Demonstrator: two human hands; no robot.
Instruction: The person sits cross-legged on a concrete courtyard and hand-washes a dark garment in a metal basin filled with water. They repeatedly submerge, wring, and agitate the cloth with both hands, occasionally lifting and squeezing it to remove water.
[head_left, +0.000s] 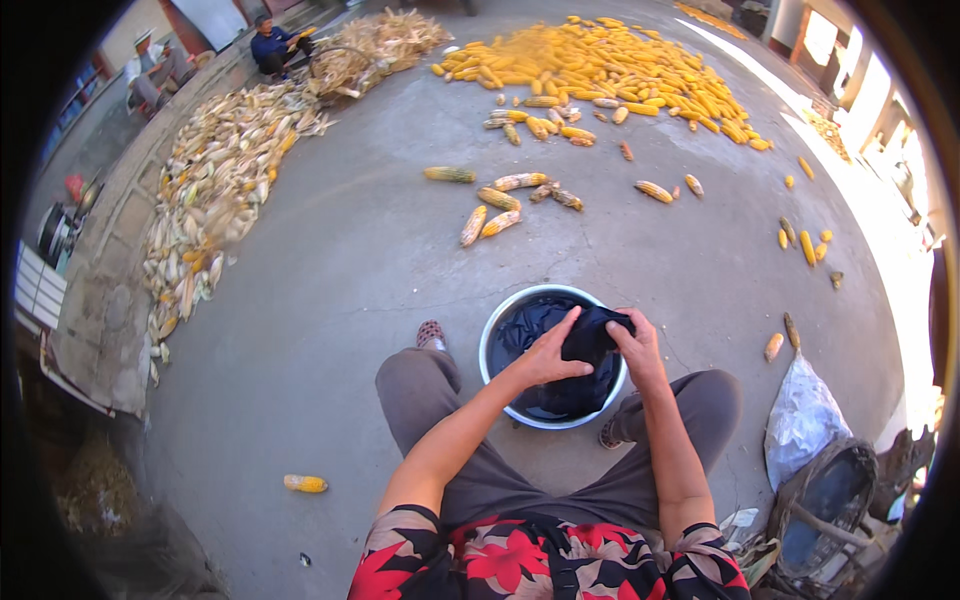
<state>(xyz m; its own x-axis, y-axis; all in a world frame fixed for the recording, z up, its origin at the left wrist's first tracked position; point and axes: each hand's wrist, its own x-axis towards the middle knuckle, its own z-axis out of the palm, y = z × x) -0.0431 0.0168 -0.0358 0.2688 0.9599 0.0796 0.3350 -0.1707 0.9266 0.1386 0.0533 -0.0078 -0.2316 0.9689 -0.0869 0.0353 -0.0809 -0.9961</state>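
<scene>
Before me on the concrete floor, between my feet, stands a round metal basin (486, 360) with dark water and dark wet cloth (529, 326) in it. My right hand (637, 345) grips a black cloth (589, 337) near its upper right edge, thumb on top, over the right half of the basin. At the cloth's left side is my left hand (551, 356), with thumb and a finger spread apart against it. Its other fingers are hidden, so whether they grip the fabric is unclear. The lower part of the cloth hangs into the basin.
Loose corn cobs (499, 199) lie ahead, with a large corn heap (600, 67) beyond. Corn husks (210, 172) line the left ledge, where two people (277, 46) sit. At right are a whitish plastic sack (806, 416) and a wicker basket (825, 495). One cob (305, 484) lies left.
</scene>
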